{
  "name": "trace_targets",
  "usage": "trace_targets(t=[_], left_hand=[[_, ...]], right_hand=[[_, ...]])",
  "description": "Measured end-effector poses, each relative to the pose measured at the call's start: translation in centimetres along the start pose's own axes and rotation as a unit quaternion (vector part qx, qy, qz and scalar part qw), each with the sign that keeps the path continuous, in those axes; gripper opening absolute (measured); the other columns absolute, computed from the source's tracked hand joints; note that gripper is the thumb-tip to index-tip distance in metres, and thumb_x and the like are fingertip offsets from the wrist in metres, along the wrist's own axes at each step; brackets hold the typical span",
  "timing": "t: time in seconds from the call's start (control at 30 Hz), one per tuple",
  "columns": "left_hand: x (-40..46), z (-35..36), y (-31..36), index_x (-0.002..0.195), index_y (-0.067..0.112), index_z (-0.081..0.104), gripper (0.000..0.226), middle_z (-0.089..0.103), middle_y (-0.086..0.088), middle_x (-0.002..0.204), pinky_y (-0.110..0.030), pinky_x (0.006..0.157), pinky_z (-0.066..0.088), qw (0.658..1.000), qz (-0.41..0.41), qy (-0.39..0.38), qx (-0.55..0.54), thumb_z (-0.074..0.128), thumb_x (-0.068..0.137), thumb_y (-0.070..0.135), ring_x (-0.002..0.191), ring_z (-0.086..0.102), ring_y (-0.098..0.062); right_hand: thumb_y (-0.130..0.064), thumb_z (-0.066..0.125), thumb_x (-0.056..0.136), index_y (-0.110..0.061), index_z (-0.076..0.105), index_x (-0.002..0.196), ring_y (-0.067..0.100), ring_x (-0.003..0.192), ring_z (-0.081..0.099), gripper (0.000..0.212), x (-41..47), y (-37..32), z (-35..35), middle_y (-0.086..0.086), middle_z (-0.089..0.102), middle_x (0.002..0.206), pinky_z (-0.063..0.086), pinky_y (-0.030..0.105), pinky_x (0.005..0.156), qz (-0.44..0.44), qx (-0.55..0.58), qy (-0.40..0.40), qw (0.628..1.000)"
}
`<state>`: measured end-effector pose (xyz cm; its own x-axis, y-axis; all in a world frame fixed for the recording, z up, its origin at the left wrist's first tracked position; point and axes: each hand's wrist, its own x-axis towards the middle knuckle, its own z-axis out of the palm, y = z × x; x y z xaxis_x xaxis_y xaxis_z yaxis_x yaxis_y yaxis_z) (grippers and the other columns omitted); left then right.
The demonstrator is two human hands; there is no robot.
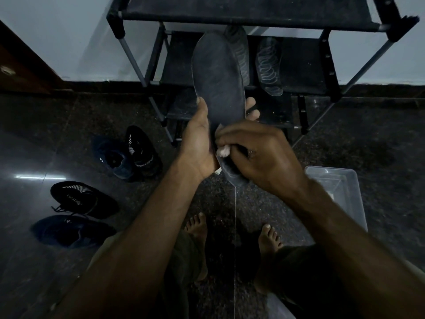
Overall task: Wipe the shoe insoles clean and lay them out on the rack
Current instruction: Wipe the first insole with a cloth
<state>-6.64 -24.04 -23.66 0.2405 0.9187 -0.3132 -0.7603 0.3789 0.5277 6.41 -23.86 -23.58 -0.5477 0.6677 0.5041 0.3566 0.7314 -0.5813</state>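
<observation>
Dark insole (218,74) gripped, apparently wiped.

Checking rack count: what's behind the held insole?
Behind the held insole, on the rack shelf, one insole shows partly and another lies clear beside it. The rest of the shelf behind it is hidden.

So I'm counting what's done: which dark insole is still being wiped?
The plain dark insole held in both hands; the two squiggle-patterned insoles lie on the rack.
</observation>
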Motion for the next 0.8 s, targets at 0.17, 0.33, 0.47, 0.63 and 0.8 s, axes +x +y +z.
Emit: trace_targets(t=[0.17, 0.33, 0.47, 0.63, 0.8], left_hand=[[0.1, 0.1, 0.1, 0.115, 0.005, 0.069, 0.082, 0.058, -0.015, 0.135, -0.041, 0.106, 0.045, 1.0, 0.004, -0.011, 0.003, 0.013, 0.1, 0.062, 0.126, 0.055, -0.027], [0.6, -0.3, 0.0, 0.139, 0.002, 0.045, 0.075, 0.05, -0.023, 0.141, -0.043, 0.115, 0.033, 1.0, 0.029, -0.011, 0.002, 0.019, 0.1, 0.06, 0.132, 0.049, -0.031], [0.4, 0.1, -0.3, 0.13, 0.002, 0.052, 0.068, 0.053, -0.025, 0.137, -0.044, 0.116, 0.032, 0.999, 0.042, 0.008, -0.002, 0.022, 0.102, 0.056, 0.128, 0.052, -0.031], [0.1, 0.3, 0.1, 0.114, -0.001, 0.066, 0.076, 0.064, -0.016, 0.121, -0.038, 0.11, 0.04, 0.999, 0.04, 0.016, 0.003, 0.019, 0.102, 0.057, 0.118, 0.058, -0.026], [-0.4, 0.3, 0.5, 0.094, 0.004, 0.078, 0.088, 0.073, -0.011, 0.106, -0.032, 0.11, 0.038, 1.0, -0.007, 0.005, -0.006, 0.015, 0.097, 0.066, 0.107, 0.06, -0.018]], right_hand=[[0.006, 0.067, 0.083, -0.004, 0.074, 0.095, 0.011, 0.092, 0.067, 0.017, 0.0, 0.5, -0.8, 0.003, 0.071, 0.097, 0.054, 0.027, 0.084, 0.089, 0.087, 0.039, 0.992], [0.005, 0.065, 0.087, -0.002, 0.072, 0.099, 0.014, 0.097, 0.07, 0.016, 0.3, 0.7, -1.5, 0.008, 0.073, 0.098, 0.052, 0.021, 0.088, 0.229, 0.255, 0.149, 0.928], [0.003, 0.067, 0.086, -0.003, 0.072, 0.099, 0.014, 0.095, 0.07, 0.015, 0.3, 0.6, -1.4, 0.008, 0.073, 0.099, 0.053, 0.023, 0.085, 0.242, 0.258, 0.153, 0.923], [0.002, 0.067, 0.086, -0.005, 0.072, 0.099, 0.012, 0.1, 0.067, 0.015, 0.1, 0.8, -1.3, 0.006, 0.07, 0.103, 0.054, 0.029, 0.089, 0.183, 0.169, 0.132, 0.959], [0.006, 0.063, 0.085, 0.001, 0.072, 0.099, 0.02, 0.095, 0.066, 0.017, -0.3, 0.4, -0.3, 0.012, 0.069, 0.103, 0.053, 0.028, 0.087, 0.045, -0.001, 0.051, 0.998]])
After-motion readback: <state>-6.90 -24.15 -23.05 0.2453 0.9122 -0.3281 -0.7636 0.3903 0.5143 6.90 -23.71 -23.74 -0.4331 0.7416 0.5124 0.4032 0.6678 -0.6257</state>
